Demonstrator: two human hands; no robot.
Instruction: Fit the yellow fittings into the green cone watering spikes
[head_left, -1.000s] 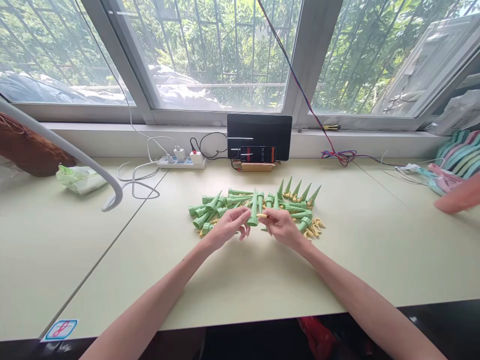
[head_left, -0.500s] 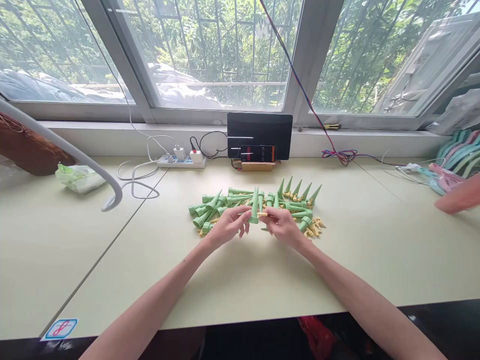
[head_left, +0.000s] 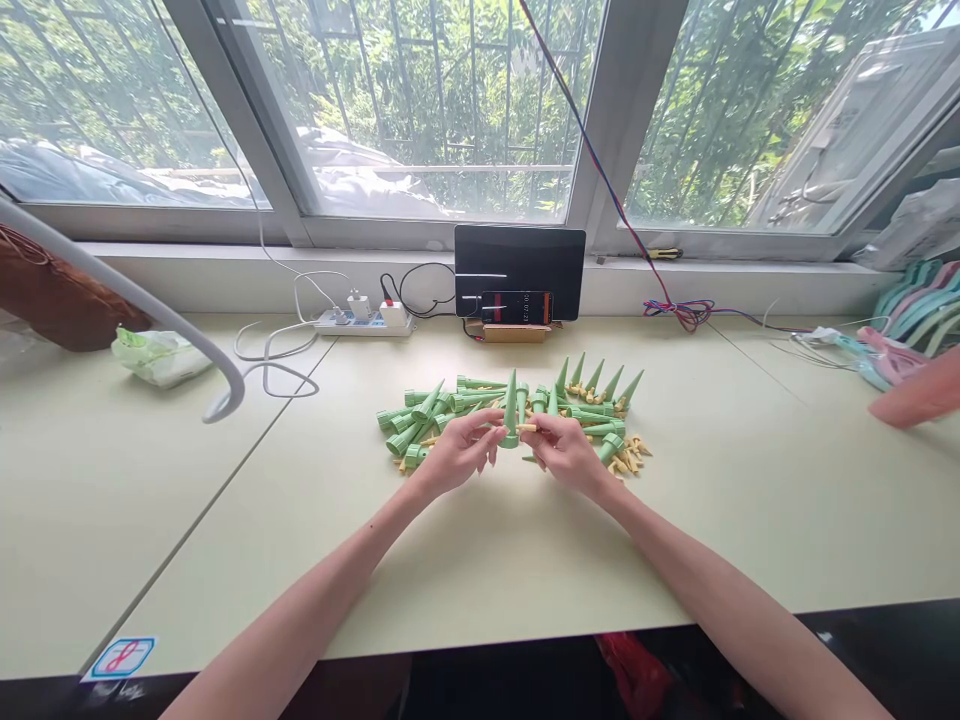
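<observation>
Between the thumb and fingers of my left hand (head_left: 466, 452) is a green plant watering spike (head_left: 511, 405), upright with its pointed end up and its collar at the bottom. My right hand (head_left: 564, 450) pinches a small yellow plastic nozzle (head_left: 528, 428), its tip pointing left at the lower part of the spike. Whether the nozzle touches the spike I cannot tell. Behind both hands lies a pile of more green spikes (head_left: 409, 432). Loose yellow nozzles (head_left: 628, 458) lie right of my right hand. Several spikes with yellow nozzles attached (head_left: 594, 378) stand in a row at the back right.
At the back, a black tablet (head_left: 517, 258) and a phone (head_left: 517, 306) lean on a cardboard stand. A power strip (head_left: 364, 320) with white cables lies left of them. A grey curved tube (head_left: 217, 365) reaches in from the left, near a plastic packet (head_left: 159, 357).
The green spike in my left hand has turned slightly and stands a touch higher. My right hand with the nozzle has hardly moved.
</observation>
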